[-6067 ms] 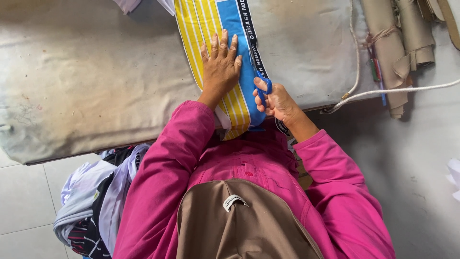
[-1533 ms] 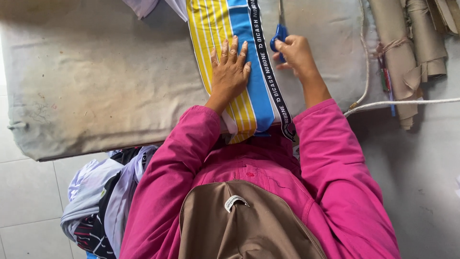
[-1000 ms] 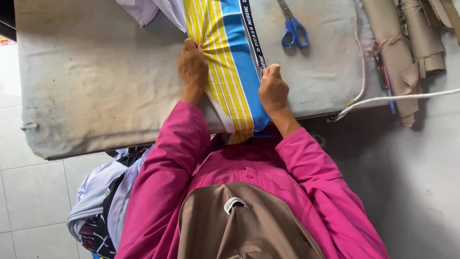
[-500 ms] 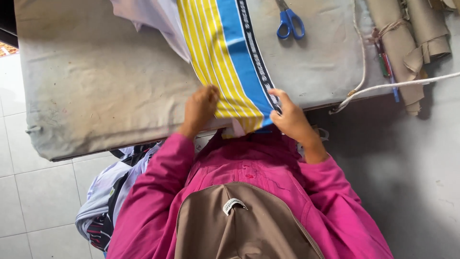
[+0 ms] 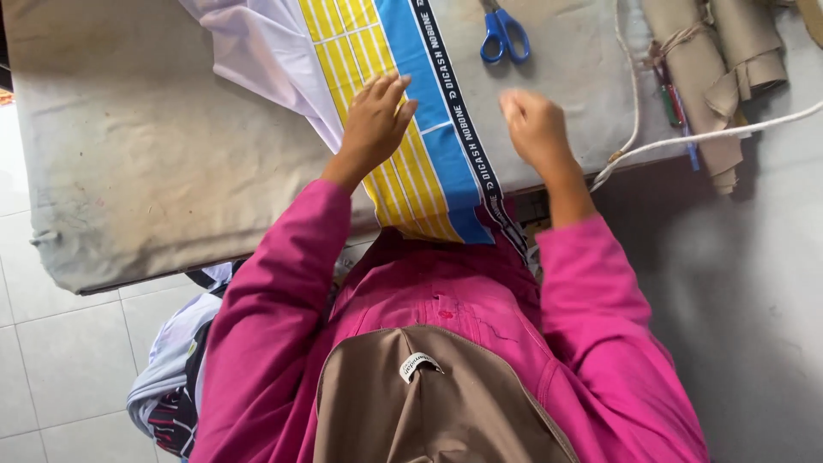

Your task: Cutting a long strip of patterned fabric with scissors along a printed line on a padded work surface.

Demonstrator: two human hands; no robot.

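a: where's the striped cloth [image 5: 411, 103]?
b: draped over the padded table [image 5: 146, 171], end hanging off the edge. my left hand [image 5: 375, 123] lies spread flat on it.
a: your right hand [image 5: 533, 129]?
b: loosely fisted, holding nothing, near the blue scissors [image 5: 504, 34].

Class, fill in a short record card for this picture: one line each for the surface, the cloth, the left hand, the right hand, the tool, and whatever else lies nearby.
surface: padded grey table
cloth: striped fabric, yellow, blue and white, hanging over the near edge
left hand: left hand flat on the yellow stripes, fingers spread
right hand: right hand closed in a loose fist over the table beside the fabric, holding nothing visible
tool: blue-handled scissors lying apart from both hands
nearby: brown paper rolls; white cord
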